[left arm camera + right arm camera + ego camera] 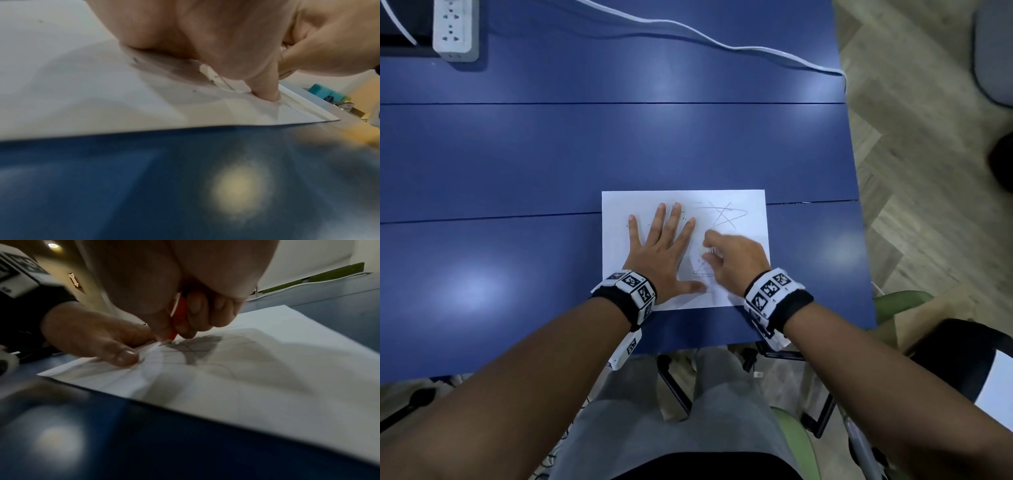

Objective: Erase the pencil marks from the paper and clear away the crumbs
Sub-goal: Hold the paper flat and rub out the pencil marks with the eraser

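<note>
A white sheet of paper (743, 205) lies near the front edge of the blue table (551, 154). Crossing pencil marks (726, 216) cover its right half. My left hand (664, 246) presses flat on the sheet's left half, fingers spread and the thumb (123, 356) stretched toward the right hand. My right hand (726, 250) pinches a small eraser (180, 316) in a red sleeve, its white tip down on the paper (267, 369) just right of the left hand. Small dark specks (134, 60) lie on the sheet (61, 81) beside my left palm (205, 32).
A white power strip (455, 27) sits at the table's far left, and a white cable (722, 44) runs across the back to the right edge. A green chair (900, 301) stands off the table's right front corner. Teal items (320, 92) show beyond the paper.
</note>
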